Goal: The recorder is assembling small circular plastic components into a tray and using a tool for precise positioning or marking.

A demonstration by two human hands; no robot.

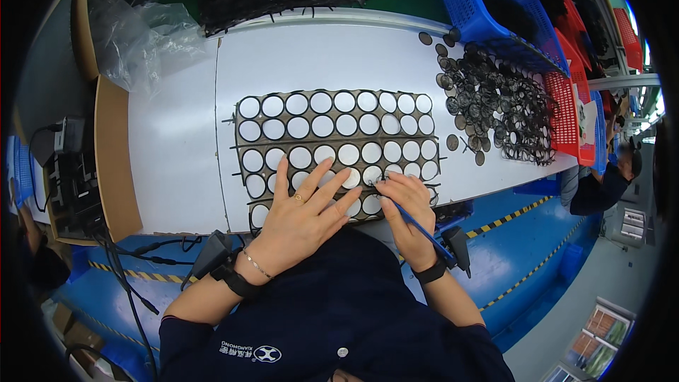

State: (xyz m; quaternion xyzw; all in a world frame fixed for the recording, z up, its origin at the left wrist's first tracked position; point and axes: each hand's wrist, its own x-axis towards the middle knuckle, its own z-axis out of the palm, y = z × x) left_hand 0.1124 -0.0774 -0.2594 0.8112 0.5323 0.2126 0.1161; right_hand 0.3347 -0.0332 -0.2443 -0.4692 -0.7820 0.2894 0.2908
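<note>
On the white table in front of me lie dark strips (318, 143) with rows of white rounds ringed in black. I cannot tell whether the rounds are discs or holes. My left hand (300, 213) rests flat on the nearer rows, fingers spread. To its right, my right hand (410, 223) is closed around a thin blue pen-like tool (424, 232), whose tip end reaches the strips near the left fingertips. Beside that tip is a small dark curled piece (380, 178), too small to make out.
A heap of dark round pieces (488, 99) covers the table's right side, near a blue basket (488, 0) and a red basket (562, 110). Clear plastic bags (145, 42) and a cardboard box (117, 159) stand left. Black cables (127, 276) hang at the lower left.
</note>
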